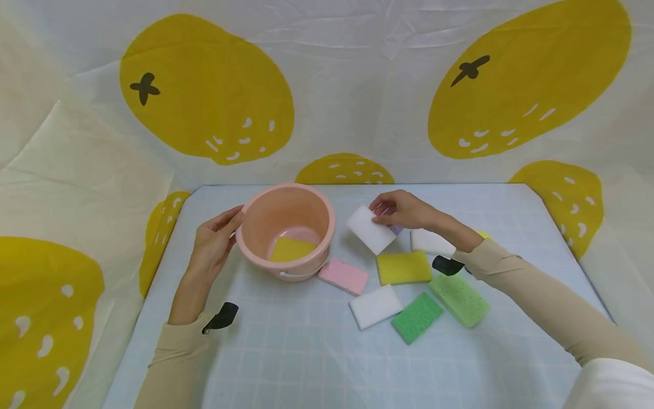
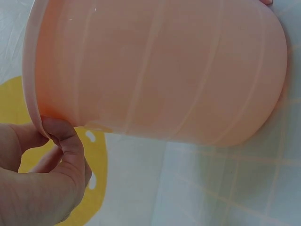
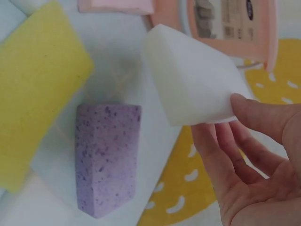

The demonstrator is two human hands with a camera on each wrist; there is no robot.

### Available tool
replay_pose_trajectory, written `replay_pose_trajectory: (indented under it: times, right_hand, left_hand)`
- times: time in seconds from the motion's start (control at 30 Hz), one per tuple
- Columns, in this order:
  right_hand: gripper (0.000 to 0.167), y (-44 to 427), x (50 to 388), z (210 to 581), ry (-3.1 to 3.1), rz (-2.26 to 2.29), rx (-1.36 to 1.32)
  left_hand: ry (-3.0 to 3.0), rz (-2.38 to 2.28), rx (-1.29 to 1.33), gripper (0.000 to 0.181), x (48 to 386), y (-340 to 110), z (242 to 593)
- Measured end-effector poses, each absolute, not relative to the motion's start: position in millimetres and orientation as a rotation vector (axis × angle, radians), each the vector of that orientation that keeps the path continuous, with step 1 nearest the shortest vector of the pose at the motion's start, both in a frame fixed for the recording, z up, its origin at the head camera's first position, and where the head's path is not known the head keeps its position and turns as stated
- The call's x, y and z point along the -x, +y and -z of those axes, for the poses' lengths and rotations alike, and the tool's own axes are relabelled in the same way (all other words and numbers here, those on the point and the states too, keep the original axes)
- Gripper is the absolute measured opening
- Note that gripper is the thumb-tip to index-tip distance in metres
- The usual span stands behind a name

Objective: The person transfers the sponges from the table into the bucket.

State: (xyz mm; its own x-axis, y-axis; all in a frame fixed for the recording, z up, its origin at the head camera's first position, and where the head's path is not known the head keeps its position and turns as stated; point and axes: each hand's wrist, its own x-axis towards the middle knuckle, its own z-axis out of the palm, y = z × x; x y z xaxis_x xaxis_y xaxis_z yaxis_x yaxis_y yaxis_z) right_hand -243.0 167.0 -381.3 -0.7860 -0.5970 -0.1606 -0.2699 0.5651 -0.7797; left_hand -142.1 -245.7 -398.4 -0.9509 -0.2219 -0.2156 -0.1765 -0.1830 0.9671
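The right grip (image 1: 406,210) pinches a white sponge (image 1: 370,229), raised above the desk (image 1: 296,352) to the right of a pink bucket (image 1: 278,213), and the left grip (image 1: 213,237) pinches the bucket's rim. Only the head view shows a yellow sponge (image 1: 291,250) inside; the left wrist view shows the outer wall (image 2: 160,70). The right wrist view reveals a printed label (image 3: 230,19) and a speckled purple sponge (image 3: 108,160), mostly hidden from the head camera.

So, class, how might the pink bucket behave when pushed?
The pink bucket seems stiff: its rim looks round even where the left hand pinches it. It is probably light for its size, since only a yellow sponge shows inside. Pushed high, it might tip, as it seems to narrow downward.
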Motion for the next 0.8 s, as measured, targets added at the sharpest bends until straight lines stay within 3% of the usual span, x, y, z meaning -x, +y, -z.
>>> replay_pose_trajectory:
  times: [0.8]
  right_hand:
    - [0.032, 155.1, 255.0, 303.5, 2.454, 1.152, 0.767]
  left_hand:
    - [-1.97, 2.351, -0.513, 0.054, 142.9, -245.0, 396.7]
